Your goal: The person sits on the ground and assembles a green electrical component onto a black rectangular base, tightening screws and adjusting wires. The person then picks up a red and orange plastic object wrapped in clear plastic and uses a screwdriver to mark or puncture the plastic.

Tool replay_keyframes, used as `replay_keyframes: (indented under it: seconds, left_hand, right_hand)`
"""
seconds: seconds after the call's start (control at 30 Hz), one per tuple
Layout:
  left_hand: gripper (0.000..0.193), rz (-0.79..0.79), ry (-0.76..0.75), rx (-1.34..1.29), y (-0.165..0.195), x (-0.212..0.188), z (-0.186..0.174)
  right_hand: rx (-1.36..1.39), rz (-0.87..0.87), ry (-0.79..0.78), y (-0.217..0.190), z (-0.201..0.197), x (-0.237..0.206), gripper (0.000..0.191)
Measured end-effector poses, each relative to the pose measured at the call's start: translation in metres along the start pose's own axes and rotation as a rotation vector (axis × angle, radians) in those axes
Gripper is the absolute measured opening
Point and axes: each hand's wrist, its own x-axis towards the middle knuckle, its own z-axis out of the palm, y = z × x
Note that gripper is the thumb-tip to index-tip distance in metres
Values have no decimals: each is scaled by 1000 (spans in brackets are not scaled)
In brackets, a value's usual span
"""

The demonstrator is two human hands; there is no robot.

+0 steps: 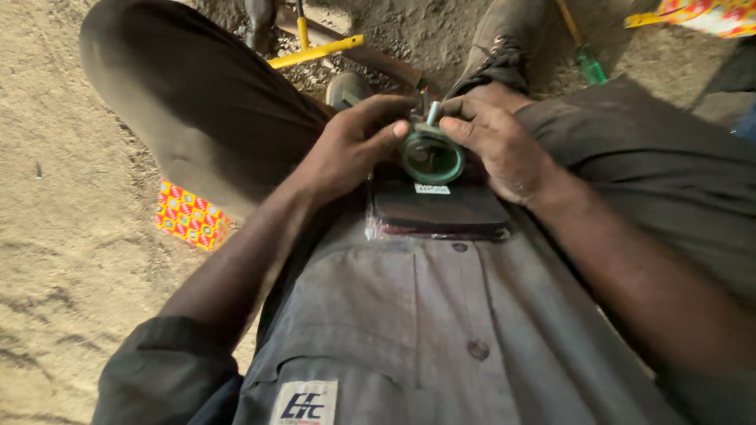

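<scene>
Both hands grip one small round metal part with a greenish ring face (431, 156), held over my lap. My left hand (354, 145) wraps its left side, thumb pressed on the rim. From the right, my right hand (500, 142) closes on it, fingers at a short silver stub sticking up from the top. Just below the part, a flat dark object in clear plastic wrap (441, 208) lies on my grey shirt.
I sit on sandy ground with knees spread. A red and yellow patterned box (189, 216) lies by my left thigh. A yellow tool handle (315, 51), a green-handled screwdriver (589, 67) and my dark shoe (504, 39) lie ahead. Another patterned box (709, 16) is at top right.
</scene>
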Motion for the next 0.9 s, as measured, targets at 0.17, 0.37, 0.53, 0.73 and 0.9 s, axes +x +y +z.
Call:
replay_keyframes:
  seconds: [0.17,0.37,0.53,0.73,0.9]
  left_hand:
    - [48,-34,123,-46,20,-2,8]
    - [52,-194,15,-139,71,2,6]
    - [46,-482,-1,20,101,18,10]
    - [36,-463,-94,-247,91,43,-4]
    - [31,-431,-13,-49,85,86,-49]
  right_hand:
    - [-103,-248,-70,-27,13,-13,33]
    - [-579,-307,44,-67,37,-29,38]
    - [-1025,-692,168,-83,-13,-14,26]
    - [-538,-76,676,-57,-183,104,23]
    - [-397,145,855,-25,-280,172,23]
